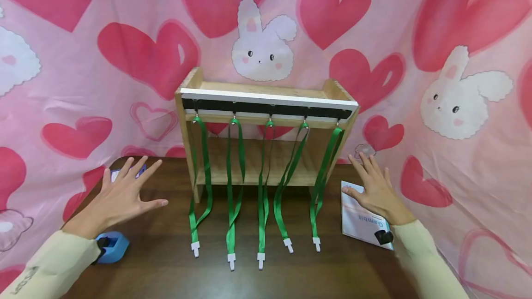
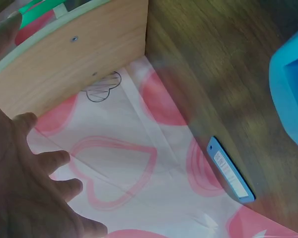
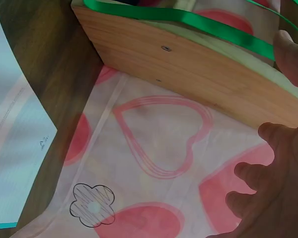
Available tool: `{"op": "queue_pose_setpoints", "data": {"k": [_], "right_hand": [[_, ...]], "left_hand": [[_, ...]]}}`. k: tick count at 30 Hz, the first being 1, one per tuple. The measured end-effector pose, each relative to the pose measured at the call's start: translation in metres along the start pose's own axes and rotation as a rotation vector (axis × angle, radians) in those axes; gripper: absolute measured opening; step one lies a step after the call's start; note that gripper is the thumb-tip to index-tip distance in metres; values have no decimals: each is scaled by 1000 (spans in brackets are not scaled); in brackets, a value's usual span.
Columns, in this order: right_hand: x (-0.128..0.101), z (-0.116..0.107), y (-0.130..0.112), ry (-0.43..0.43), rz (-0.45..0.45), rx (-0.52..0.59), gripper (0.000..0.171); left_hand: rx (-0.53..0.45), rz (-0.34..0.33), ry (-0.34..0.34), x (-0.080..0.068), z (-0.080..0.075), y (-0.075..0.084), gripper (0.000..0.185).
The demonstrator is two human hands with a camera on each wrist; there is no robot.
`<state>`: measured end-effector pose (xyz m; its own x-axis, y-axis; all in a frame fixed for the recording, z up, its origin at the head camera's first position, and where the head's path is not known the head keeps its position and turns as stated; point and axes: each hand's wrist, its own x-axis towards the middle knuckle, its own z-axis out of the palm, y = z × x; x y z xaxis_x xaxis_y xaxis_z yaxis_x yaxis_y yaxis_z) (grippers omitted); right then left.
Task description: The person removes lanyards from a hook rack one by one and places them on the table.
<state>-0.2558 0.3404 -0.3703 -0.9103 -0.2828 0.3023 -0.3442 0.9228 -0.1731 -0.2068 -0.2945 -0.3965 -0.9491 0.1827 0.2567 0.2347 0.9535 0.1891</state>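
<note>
A small wooden shelf (image 1: pixel 266 91) stands at the back of the dark table. Several green lanyards (image 1: pixel 262 183) hang from a black hook rail along its front, their white clips lying on the table. My left hand (image 1: pixel 124 193) hovers flat with fingers spread to the left of the shelf, holding nothing. My right hand (image 1: pixel 371 186) is spread the same way to the shelf's right, over a white booklet (image 1: pixel 359 220). The left wrist view shows the shelf's side panel (image 2: pixel 74 59) and my left hand (image 2: pixel 30 188); the right wrist view shows the other side panel (image 3: pixel 188 69) and my right hand (image 3: pixel 273 178).
A blue tape dispenser (image 1: pixel 112 246) sits by my left wrist. A thin blue card (image 2: pixel 231 171) lies at the table's back edge. Pink heart-and-bunny cloth (image 1: pixel 83 82) hangs close around the table on three sides.
</note>
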Motion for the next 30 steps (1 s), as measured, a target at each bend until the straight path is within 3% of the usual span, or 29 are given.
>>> {"op": "queue_pose_setpoints", "data": {"k": [7, 13, 20, 30], "right_hand": [[-1, -6, -3, 14, -29, 32, 101], [0, -9, -2, 47, -61, 61, 107], [4, -10, -3, 70, -15, 88, 115], [10, -10, -12, 179, 25, 238, 115]], "left_hand": [[-17, -5, 10, 1, 2, 1, 111], [-97, -24, -10, 6, 2, 4, 125], [-190, 47, 74, 14, -2, 2, 133], [-349, -75, 150, 18, -10, 1, 127]]}}
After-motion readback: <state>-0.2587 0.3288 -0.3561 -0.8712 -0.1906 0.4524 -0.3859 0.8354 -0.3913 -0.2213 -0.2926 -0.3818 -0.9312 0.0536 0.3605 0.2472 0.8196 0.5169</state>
